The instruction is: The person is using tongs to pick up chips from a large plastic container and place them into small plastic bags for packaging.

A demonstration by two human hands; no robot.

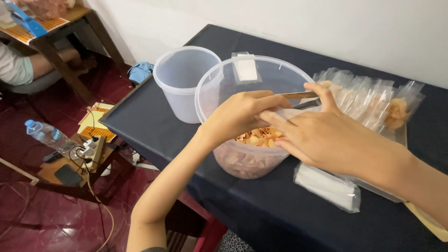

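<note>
Clear plastic tubs (254, 116): two
Metal tongs (298, 95): one
Stacks of flat clear bags (326, 186): one
Water bottles (44, 134): one
Hands (240, 114): two
Tables (163, 135): two

Both arms are bare all the way, no sleeves reaching the forearms or wrists. The left hand (238, 116) and the right hand (326, 137) have nothing on them: no rings, no watch, no bracelets, no gloves. Fingers are slim, with short plain nails and no polish. A dark bit of clothing peeks in by the left elbow, too little showing to tell what it is.
</note>
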